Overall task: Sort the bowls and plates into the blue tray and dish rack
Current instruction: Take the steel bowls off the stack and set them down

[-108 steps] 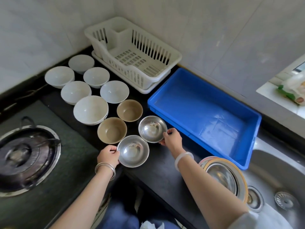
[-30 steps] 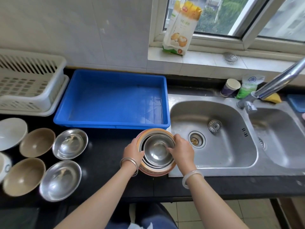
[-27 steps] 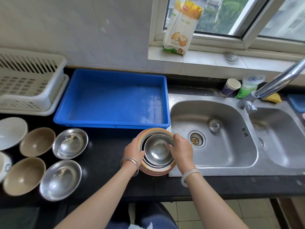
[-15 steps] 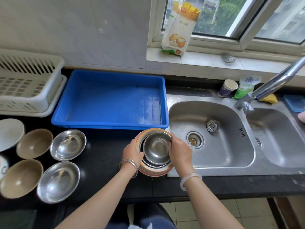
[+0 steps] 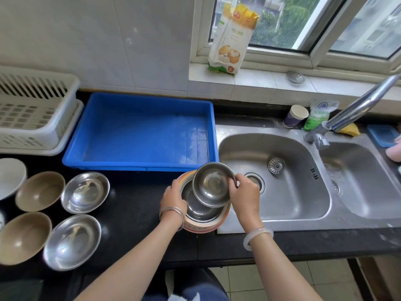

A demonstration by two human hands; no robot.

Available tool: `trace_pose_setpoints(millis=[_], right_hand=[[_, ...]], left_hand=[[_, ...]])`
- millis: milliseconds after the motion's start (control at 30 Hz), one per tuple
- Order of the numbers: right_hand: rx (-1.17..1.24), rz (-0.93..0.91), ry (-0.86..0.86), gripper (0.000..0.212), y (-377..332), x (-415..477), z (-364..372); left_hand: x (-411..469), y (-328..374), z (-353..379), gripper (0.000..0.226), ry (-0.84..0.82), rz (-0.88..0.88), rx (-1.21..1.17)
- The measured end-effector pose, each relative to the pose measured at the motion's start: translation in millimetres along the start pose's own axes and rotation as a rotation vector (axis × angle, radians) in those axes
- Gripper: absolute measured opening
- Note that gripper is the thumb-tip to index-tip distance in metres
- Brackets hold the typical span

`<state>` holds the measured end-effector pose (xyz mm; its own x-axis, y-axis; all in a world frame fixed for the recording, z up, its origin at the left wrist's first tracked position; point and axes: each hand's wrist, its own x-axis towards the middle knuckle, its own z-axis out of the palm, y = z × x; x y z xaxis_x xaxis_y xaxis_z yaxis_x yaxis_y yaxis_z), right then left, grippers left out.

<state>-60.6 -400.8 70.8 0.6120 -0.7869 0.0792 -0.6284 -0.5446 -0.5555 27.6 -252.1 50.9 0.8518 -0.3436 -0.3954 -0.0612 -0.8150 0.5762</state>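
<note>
A stack of dishes (image 5: 202, 222) with an orange-rimmed plate at the bottom sits on the counter's edge by the sink. My left hand (image 5: 173, 195) grips the stack's left rim. My right hand (image 5: 244, 192) holds a small steel bowl (image 5: 212, 184), lifted and tilted above the stack. The blue tray (image 5: 138, 164) lies empty just behind. The white dish rack (image 5: 36, 109) stands at the far left. Two steel bowls (image 5: 84, 192) (image 5: 72, 241) and two tan bowls (image 5: 40, 191) (image 5: 23, 236) rest on the counter to the left.
A double steel sink (image 5: 275, 203) with a faucet (image 5: 355, 109) fills the right side. A flour bag (image 5: 232, 38) stands on the windowsill, a paper cup (image 5: 295, 116) and a green packet (image 5: 316, 115) behind the sink. A white bowl (image 5: 9, 178) shows at the left edge.
My right hand has lifted the top steel bowl out of the stack, up and toward the tray. My left hand stays on the stack's rim.
</note>
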Motion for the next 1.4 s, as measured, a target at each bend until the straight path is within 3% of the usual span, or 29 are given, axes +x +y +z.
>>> trace_pose_setpoints(millis=[333, 433, 633, 1067, 1400], right_hand=[[0.179, 0.071, -0.055, 0.017, 8, 0, -9], [0.215, 0.095, -0.09, 0.005, 8, 4, -13], [0.234, 0.085, -0.093, 0.007, 7, 8, -16], [0.324, -0.027, -0.165, 0.015, -33, 24, -24], [0.192, -0.192, -0.508, 0.015, -115, 7, 53]], left_hand=[[0, 12, -12, 0.028, -0.015, 0.054, 0.082], [0, 20, -19, 0.017, 0.037, 0.096, 0.16], [0, 27, -25, 0.014, 0.12, 0.133, 0.207], [-15, -12, -80, 0.01, 0.282, 0.019, -0.209], [-58, -111, -97, 0.012, 0.389, -0.229, -0.307]])
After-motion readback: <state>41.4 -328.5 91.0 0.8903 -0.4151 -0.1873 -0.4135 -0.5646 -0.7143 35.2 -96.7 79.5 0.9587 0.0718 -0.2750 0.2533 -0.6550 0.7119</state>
